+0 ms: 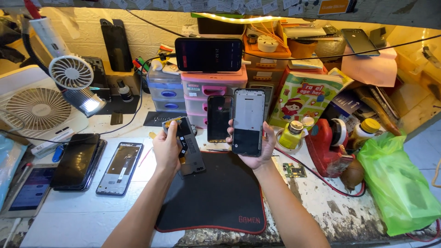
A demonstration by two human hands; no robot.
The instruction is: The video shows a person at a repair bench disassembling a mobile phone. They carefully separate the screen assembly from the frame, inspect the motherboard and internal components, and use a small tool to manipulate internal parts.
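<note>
- Cluttered bench (82, 211) with a worn, paint-flecked top fills the view, backed by a pale brick wall and a shelf lit by a light strip.
- Black mat (220, 193) with a red edge lies at the centre, under both forearms.
- White fan (36, 108) sits at far left, cut off by the picture's edge; a smaller clip fan (71, 72) stands above it.
- Green bag (399, 183) slumps at right, its contents hidden.
- Pink drawers (213, 87) stand at the back, with a dark phone (208, 54) lying sideways on top.
- Right hand (257, 149) holds a screen frame (248, 121) upright, fingers curled round its right edge and thumb on the left edge; its face is pale above and dark below. The palm is hidden behind it.
- Left hand (167, 147) is closed round a grey phone body (188, 147), thumb and fingers pressed on its upper part, lower end tilted down over the mat. A yellow part shows at its top, too small to make out.
- Another dark screen (218, 118) stands just behind, between the two hands; what props it up cannot be told.
- Stack of dark phones (76, 160) and an empty frame (120, 167) lie flat left of the mat.
- Yellow bottle (291, 134) stands just right of the right hand.
- Small circuit board (294, 170) lies beside the right wrist.
</note>
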